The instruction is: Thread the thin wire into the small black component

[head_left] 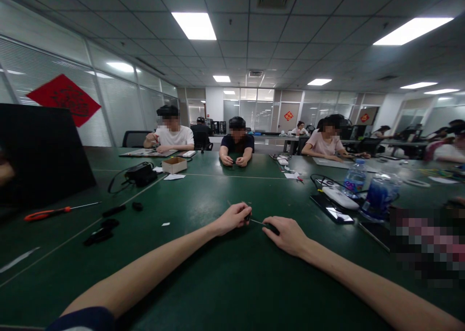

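Note:
Both my arms reach out over a dark green table (225, 277). My left hand (233, 217) is closed in a pinch on a small dark part that is too small to name. My right hand (286, 234) is closed round the dark handle of a thin screwdriver (262, 223). Its metal shaft points left to the part in my left hand. The two hands sit close together, just above the table top.
An orange-handled screwdriver (54, 211) and small black parts (103, 229) lie at left beside a black screen (39, 151). A cardboard box (174, 165) and black pouch (141, 174) sit farther back. Phones (334, 210), water bottle (355, 177) and blue jar (379, 195) stand right. Other people sit across.

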The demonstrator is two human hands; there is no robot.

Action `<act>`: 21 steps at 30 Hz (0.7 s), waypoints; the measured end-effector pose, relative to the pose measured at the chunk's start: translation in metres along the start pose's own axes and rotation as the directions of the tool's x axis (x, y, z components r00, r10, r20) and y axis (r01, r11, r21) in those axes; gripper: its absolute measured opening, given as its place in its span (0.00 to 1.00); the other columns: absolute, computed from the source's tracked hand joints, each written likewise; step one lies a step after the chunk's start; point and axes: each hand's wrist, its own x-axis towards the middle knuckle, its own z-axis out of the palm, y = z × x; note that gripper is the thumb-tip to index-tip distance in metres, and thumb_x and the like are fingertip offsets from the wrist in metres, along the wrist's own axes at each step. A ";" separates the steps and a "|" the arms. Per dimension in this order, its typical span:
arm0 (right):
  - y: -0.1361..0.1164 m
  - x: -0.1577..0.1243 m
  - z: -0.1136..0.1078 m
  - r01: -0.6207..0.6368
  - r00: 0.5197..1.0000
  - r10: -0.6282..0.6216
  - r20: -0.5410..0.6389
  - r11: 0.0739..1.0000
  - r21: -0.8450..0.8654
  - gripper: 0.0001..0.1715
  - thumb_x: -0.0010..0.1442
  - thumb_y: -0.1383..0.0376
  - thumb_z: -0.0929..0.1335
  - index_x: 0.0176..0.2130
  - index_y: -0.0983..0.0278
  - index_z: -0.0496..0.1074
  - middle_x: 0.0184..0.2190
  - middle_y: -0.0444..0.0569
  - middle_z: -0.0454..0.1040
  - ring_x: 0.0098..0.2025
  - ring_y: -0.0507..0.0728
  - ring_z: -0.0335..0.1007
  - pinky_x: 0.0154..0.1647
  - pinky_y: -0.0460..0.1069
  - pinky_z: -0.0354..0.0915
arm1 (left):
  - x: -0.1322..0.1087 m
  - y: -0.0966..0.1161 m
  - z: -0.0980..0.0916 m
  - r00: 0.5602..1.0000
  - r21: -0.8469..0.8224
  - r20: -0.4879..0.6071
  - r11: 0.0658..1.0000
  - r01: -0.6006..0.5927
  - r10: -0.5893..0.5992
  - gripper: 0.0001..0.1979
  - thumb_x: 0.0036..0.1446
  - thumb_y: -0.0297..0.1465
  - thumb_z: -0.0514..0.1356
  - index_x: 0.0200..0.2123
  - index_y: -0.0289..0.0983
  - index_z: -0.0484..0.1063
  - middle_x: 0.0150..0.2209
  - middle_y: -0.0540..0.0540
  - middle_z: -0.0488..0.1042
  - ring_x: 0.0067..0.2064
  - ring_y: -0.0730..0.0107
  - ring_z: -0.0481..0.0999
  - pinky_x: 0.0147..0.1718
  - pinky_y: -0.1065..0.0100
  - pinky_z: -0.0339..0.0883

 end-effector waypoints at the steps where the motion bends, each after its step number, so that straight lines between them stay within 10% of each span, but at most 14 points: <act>1: 0.000 0.000 0.000 0.000 1.000 0.000 0.001 1.000 0.002 0.15 0.63 0.58 0.61 0.45 0.61 0.69 0.35 0.48 0.73 0.34 0.55 0.69 0.38 0.49 0.63 | 0.000 0.000 0.000 1.000 -0.002 0.003 1.000 -0.002 0.002 0.23 0.55 0.50 0.51 0.38 0.34 0.64 0.26 0.51 0.65 0.21 0.81 0.59 0.19 0.77 0.50; 21: -0.002 0.001 -0.003 -0.037 0.999 0.036 0.028 0.998 0.041 0.16 0.63 0.57 0.61 0.44 0.61 0.70 0.35 0.47 0.73 0.34 0.55 0.69 0.37 0.49 0.63 | 0.000 0.001 -0.001 1.000 0.007 0.012 1.000 0.007 -0.007 0.24 0.55 0.50 0.51 0.38 0.34 0.64 0.25 0.51 0.65 0.21 0.81 0.59 0.19 0.77 0.49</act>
